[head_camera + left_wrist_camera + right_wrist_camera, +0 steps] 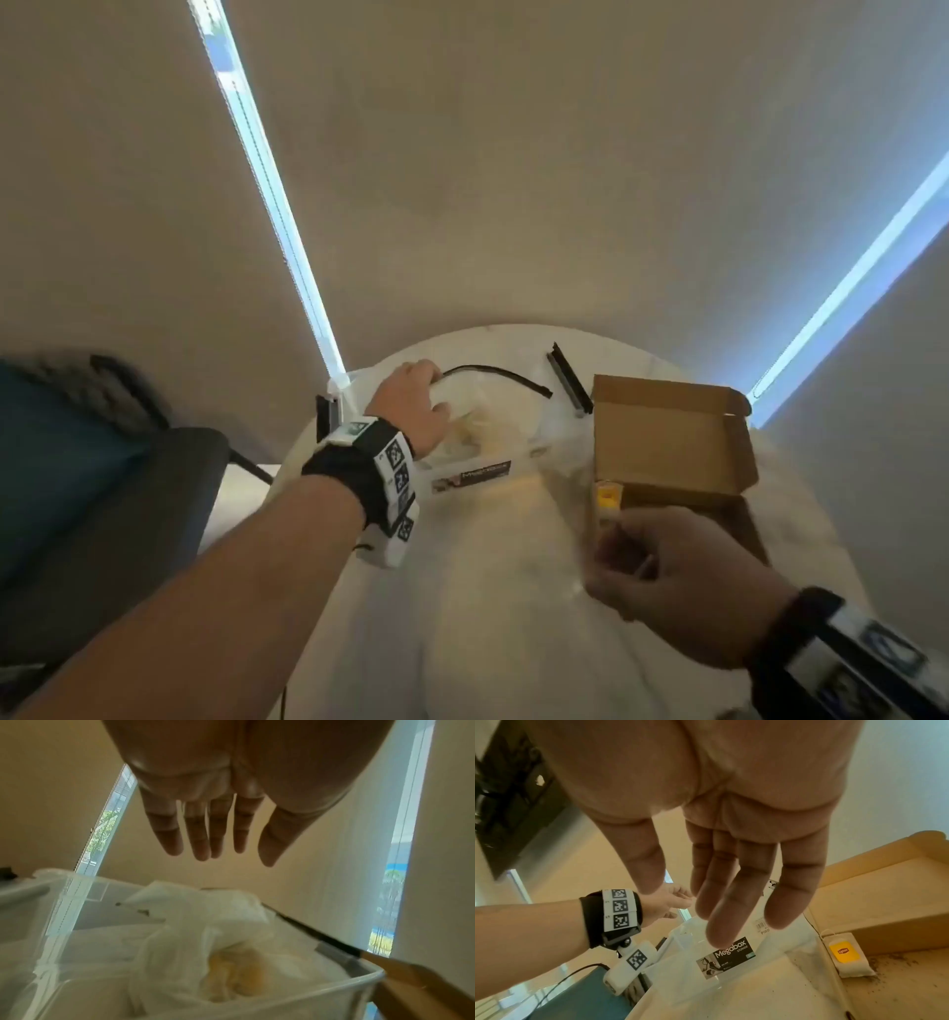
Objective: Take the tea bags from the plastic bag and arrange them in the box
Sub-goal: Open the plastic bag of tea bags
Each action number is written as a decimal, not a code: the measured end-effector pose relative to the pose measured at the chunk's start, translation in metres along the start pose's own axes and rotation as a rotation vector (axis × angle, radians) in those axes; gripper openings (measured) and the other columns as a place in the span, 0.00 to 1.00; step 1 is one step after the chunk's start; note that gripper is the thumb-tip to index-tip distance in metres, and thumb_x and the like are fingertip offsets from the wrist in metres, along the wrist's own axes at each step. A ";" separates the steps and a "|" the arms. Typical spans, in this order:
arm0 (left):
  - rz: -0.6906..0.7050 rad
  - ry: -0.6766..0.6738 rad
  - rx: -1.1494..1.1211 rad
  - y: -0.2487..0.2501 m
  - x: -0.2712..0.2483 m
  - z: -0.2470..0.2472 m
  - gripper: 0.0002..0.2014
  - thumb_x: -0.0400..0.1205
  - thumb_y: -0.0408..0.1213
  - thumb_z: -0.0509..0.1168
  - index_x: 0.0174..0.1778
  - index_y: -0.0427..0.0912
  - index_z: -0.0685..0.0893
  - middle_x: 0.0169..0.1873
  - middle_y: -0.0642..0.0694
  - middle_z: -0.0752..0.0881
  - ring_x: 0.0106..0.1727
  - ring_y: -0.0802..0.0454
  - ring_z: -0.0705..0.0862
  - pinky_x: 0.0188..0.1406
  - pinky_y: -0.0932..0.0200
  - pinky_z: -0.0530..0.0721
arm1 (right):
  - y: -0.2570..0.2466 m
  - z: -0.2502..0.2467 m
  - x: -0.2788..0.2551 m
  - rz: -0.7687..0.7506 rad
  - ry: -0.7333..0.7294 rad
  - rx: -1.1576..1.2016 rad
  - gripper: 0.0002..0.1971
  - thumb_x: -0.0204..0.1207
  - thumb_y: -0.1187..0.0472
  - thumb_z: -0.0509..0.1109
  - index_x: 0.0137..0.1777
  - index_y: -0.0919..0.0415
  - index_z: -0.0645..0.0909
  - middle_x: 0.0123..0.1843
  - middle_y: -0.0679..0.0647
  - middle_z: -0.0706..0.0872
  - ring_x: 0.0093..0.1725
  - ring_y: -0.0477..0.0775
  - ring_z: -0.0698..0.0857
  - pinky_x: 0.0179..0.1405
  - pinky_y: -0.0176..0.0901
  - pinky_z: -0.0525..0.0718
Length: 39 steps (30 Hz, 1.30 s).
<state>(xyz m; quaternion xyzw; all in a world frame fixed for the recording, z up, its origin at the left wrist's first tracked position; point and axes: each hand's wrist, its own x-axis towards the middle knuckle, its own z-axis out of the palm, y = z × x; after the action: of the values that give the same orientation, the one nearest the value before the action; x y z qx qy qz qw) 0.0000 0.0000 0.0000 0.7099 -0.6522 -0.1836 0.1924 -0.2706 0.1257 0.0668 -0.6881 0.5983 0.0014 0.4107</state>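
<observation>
A crumpled clear plastic bag (pixel 477 426) (pixel 180 933) lies inside a see-through storage box (pixel 472 470) (pixel 282 1002); yellowish tea bags (pixel 239 981) show through it. My left hand (pixel 426 395) (pixel 231 858) hovers over the bag with straight fingers, holding nothing. An open brown cardboard box (pixel 667 437) (pixel 885 902) stands to the right. One tea bag (pixel 608 501) (pixel 847 955) with a yellow tag leans against its left wall. My right hand (pixel 631 550) (pixel 700 910) is just in front of that tea bag, fingers extended and empty.
A round white table (pixel 488 616) carries everything. A black curved cord (pixel 493 372) and a black strip (pixel 567 380) lie behind the storage box. A chair with a teal cushion (pixel 77 488) stands at the left. Loose tea crumbs (pixel 898 963) dot the cardboard.
</observation>
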 end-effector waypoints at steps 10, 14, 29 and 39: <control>-0.103 -0.205 0.104 -0.028 0.055 0.033 0.23 0.86 0.51 0.62 0.71 0.40 0.75 0.67 0.37 0.82 0.66 0.35 0.81 0.62 0.48 0.78 | -0.012 0.029 0.015 0.088 0.074 0.067 0.11 0.76 0.43 0.75 0.53 0.45 0.85 0.46 0.42 0.89 0.44 0.40 0.87 0.44 0.32 0.84; -0.008 0.040 -0.093 -0.024 0.045 0.023 0.07 0.86 0.42 0.63 0.46 0.43 0.82 0.40 0.44 0.84 0.47 0.38 0.83 0.42 0.55 0.72 | -0.011 0.030 0.019 0.080 0.104 0.044 0.10 0.76 0.43 0.75 0.51 0.45 0.84 0.44 0.42 0.88 0.43 0.38 0.85 0.43 0.32 0.83; 0.568 0.471 -0.200 0.091 -0.067 -0.156 0.08 0.84 0.43 0.66 0.51 0.43 0.86 0.37 0.43 0.85 0.37 0.50 0.82 0.36 0.56 0.82 | -0.069 -0.061 0.022 -0.279 0.581 0.188 0.45 0.64 0.34 0.76 0.80 0.39 0.61 0.77 0.48 0.73 0.53 0.56 0.91 0.54 0.62 0.91; 0.525 0.256 -0.605 0.031 -0.098 -0.054 0.06 0.81 0.34 0.68 0.38 0.45 0.84 0.28 0.53 0.79 0.31 0.56 0.77 0.31 0.63 0.77 | -0.016 0.003 0.041 -0.421 0.397 0.322 0.06 0.80 0.59 0.75 0.46 0.61 0.86 0.36 0.55 0.91 0.26 0.53 0.89 0.26 0.43 0.88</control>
<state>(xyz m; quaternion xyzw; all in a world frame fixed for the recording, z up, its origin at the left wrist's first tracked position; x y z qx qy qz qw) -0.0068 0.0970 0.0628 0.4484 -0.6984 -0.2219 0.5118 -0.2440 0.0923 0.0537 -0.7097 0.5038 -0.3124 0.3807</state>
